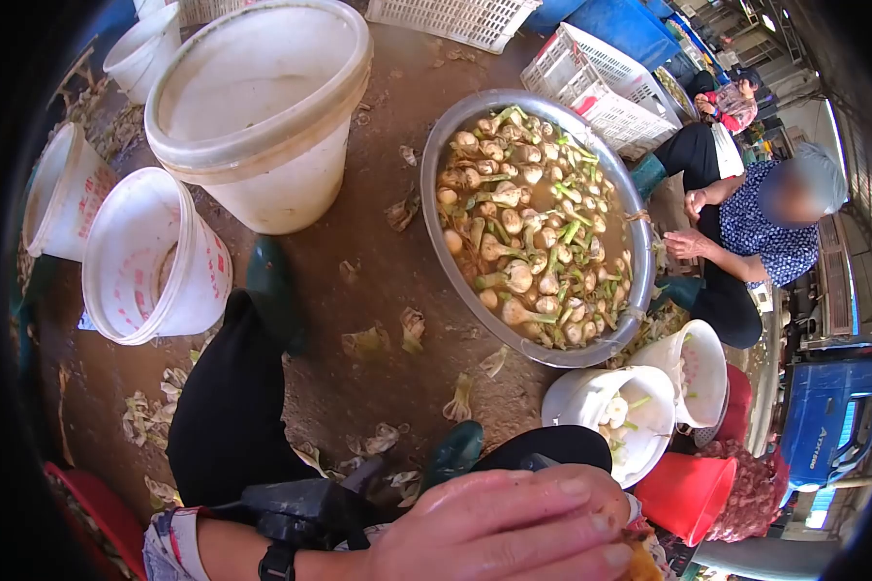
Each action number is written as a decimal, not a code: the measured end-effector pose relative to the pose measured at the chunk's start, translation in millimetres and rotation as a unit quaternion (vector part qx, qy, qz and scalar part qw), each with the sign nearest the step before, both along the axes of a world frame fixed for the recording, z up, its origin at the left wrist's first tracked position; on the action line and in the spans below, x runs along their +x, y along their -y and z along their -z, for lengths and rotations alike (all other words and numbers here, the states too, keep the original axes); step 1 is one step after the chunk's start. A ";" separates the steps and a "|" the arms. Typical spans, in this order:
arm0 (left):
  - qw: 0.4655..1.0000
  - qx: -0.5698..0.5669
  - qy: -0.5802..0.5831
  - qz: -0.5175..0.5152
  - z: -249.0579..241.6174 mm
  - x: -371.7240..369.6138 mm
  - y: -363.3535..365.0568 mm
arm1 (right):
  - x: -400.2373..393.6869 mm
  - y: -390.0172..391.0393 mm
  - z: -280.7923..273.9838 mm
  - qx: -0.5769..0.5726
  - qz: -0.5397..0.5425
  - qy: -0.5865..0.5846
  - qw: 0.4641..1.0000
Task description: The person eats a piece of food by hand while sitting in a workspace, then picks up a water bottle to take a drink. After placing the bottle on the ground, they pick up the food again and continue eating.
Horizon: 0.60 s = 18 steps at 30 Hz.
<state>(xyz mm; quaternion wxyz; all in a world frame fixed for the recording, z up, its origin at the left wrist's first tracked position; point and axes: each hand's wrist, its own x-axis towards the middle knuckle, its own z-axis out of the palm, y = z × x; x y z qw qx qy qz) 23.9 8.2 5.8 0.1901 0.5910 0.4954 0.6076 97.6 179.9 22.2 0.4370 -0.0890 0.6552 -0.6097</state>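
Observation:
At the bottom, my left hand (504, 523), with a black band on its wrist, has its back to the camera. Its fingers are pressed together and curved over something mostly hidden. An orange-brown piece (643, 560) shows past the fingertips. Behind the fingers a patch of skin looks like part of my right hand (606, 489); its fingers are hidden. Beyond my knees stands a large metal basin (434, 208) of brownish water with several bulbs with green stems (518, 276). Near my hands, a white bucket (659, 436) holds pale peeled bulbs (615, 412).
White buckets (218, 281) and a large white tub (310, 184) stand left. A red bucket (688, 494) is at lower right. A co-worker (780, 218) sits beyond the basin, hands apart from mine. White crates (615, 116) stand behind; peelings (368, 341) litter the wet floor.

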 end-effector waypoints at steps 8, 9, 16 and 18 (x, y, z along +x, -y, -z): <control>0.953 0.208 0.063 -0.210 -14.6 16.4 -24.0 | 10.7 6.5 2.3 -0.018 -0.011 0.011 1.000; 0.954 0.206 0.071 -0.206 -15.1 19.2 -25.5 | 13.0 5.1 -0.4 -0.025 -0.006 0.014 1.000; 0.864 0.188 0.198 -0.424 -26.6 53.0 -51.6 | 22.2 1.9 0.3 -0.045 0.017 0.034 0.998; 0.825 0.183 0.217 -0.489 -29.1 65.7 -60.7 | 21.4 0.8 1.4 -0.047 0.018 0.037 0.998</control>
